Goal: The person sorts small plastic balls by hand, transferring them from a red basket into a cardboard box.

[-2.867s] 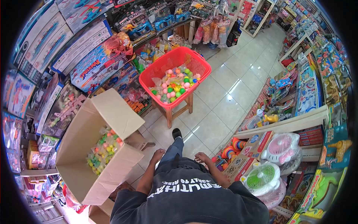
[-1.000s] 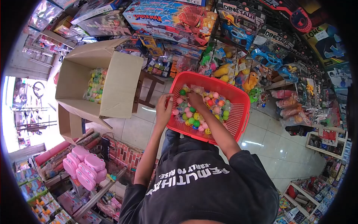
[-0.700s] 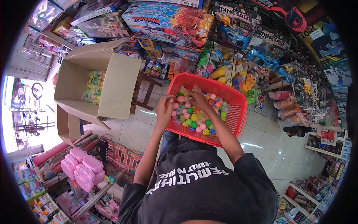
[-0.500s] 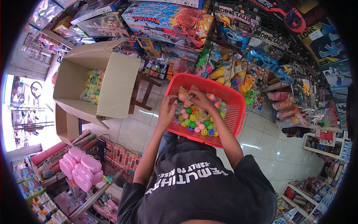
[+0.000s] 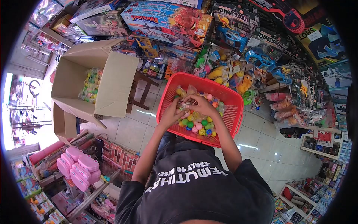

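Both hands are down in the basket. The right hand [image 5: 200, 105] is arched over with its fingertips bunched, and the left hand [image 5: 172, 112] is curled in from the other side. Between them they're pinching a clear packet [image 5: 185, 108] on top of the pile. It's tiny in the shot, so I can't say exactly how they grip it.

That pile is bagged plastic balls [image 5: 197, 125] in pink, green and yellow, filling a fair part of the red basket [image 5: 232, 115], which sits right in front of the person.

Progress, as a guess: a good load is already in the basket, but the open cardboard box [image 5: 113, 87] off to the left has more bagged balls [image 5: 88, 84] in the bottom, so it looks maybe partway.

Around that there's a Spider-Man toy box [image 5: 167, 18] and hanging toys on the wall behind, plus pink cases [image 5: 80, 170] on a low shelf at lower left. It's a tight aisle, and the box flap and wooden stool [image 5: 143, 80] crowd the gap between box and basket.
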### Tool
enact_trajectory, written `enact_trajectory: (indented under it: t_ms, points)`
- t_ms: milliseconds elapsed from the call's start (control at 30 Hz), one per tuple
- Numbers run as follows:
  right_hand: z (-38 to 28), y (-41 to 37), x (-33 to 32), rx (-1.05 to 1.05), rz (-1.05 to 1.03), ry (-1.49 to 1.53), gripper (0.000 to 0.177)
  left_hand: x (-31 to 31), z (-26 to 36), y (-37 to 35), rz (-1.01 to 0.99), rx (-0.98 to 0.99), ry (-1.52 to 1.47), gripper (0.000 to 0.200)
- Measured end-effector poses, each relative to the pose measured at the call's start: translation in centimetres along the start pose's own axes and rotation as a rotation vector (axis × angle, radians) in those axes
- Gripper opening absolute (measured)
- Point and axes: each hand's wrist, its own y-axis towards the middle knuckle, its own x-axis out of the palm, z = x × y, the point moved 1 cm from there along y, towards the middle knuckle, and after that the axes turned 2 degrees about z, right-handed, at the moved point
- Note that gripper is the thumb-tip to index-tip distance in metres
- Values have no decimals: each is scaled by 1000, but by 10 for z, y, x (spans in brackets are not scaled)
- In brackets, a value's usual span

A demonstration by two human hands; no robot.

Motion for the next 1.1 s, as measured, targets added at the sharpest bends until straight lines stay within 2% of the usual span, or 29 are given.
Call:
enact_trajectory:
  t_ms: [133, 200, 267, 300, 333, 433, 567, 633, 667, 700, 733, 767, 833, 867, 933, 1100]
  points:
    - [10, -6, 2, 44, 64, 147, 18, -2, -4, -5, 3, 67, 39, 46]
    - [12, -7, 3, 60, 80, 204, 18, -4, -7, -5, -106, 76, 74, 37]
    - [14, -4, 2, 72, 93, 256, 17, -5, -7, -7, -125, 51, 75, 34]
    - [15, -2, 1, 97, 176, 353, 17, -6, -8, -8, -145, 27, 79, 32]
    - [17, 1, 0, 122, 259, 450, 16, -6, -9, -10, -141, 24, 78, 32]
    - [23, 12, -9, 87, 306, 415, 15, -10, -14, -16, -108, -72, 42, 31]
    - [34, 36, -8, 141, 274, 446, 15, -12, -24, -21, 12, -110, -98, 28]
    - [60, 58, 1, 164, 203, 269, 20, -16, -21, -21, 71, -128, -155, 28]
    - [72, 68, 6, 166, 199, 272, 20, -20, -17, -21, 61, -247, -322, 28]
    - [83, 79, 10, 203, 203, 35, 22, -23, -13, -21, 51, -363, -490, 27]
    - [93, 88, 14, 236, 204, -202, 25, -24, -11, -20, 101, -305, -498, 27]
    - [103, 94, 18, 235, 201, -201, 25, -25, -11, -20, 104, -307, -497, 27]
    - [128, 103, 27, 476, 152, -617, 36, -28, -10, -20, 183, -337, -616, 28]
    - [138, 104, 33, 471, 147, -616, 36, -31, -9, -21, 191, -338, -613, 28]
    - [150, 100, 40, 456, 338, -553, 43, -35, -7, -22, 203, -373, -731, 28]
    - [148, 99, 38, 496, 324, -639, 45, -38, -13, -25, 221, -358, -755, 29]
